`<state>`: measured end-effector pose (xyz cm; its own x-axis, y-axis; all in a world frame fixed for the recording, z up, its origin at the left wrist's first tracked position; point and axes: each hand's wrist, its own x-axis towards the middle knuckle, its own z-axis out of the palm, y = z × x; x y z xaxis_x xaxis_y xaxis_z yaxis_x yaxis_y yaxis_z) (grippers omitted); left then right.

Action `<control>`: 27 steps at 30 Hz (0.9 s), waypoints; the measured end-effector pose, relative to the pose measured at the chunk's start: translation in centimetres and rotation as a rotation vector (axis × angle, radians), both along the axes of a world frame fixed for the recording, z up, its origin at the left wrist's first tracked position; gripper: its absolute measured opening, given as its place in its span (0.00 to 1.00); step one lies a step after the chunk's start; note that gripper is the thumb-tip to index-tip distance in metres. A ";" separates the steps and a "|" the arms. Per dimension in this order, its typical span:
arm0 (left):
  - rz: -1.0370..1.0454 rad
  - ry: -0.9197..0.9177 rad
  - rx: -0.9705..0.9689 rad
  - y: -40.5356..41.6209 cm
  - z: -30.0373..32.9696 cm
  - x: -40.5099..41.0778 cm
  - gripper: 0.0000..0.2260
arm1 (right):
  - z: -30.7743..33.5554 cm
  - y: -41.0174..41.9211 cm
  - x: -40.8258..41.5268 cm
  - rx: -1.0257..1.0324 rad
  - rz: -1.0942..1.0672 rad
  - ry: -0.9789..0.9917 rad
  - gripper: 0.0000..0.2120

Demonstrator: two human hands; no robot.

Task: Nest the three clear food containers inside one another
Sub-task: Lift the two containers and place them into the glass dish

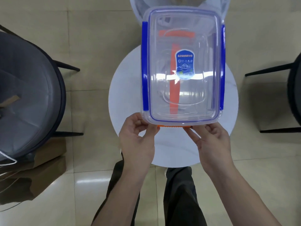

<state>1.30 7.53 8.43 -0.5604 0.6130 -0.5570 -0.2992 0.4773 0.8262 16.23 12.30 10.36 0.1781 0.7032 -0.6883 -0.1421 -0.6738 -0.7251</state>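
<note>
Left hand (pixel 138 136) and right hand (pixel 211 141), palms inward, apparently pinch the lidded container's (pixel 182 66) near edge.

Bright even indoor light, white glare band across the container lid (pixel 182 69) — soft focus, wide-angle edge bowing

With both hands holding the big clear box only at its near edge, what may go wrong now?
1. The large clear container is gripped by the left hand and right hand at one short edge only, so its far end may tip or slip.
2. The small round table leaves little margin; a container set down off-centre may fall.
</note>
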 end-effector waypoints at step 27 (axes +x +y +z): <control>-0.095 -0.089 -0.131 1.2 -2.2 5.8 0.11 | -2.7 0.6 6.5 -0.031 -0.032 -0.142 0.10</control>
<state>7.14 8.72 6.28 -0.4482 0.5801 -0.6802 -0.3165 0.6086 0.7276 22.77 12.85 7.66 0.2975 0.6744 -0.6758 -0.0614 -0.6928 -0.7185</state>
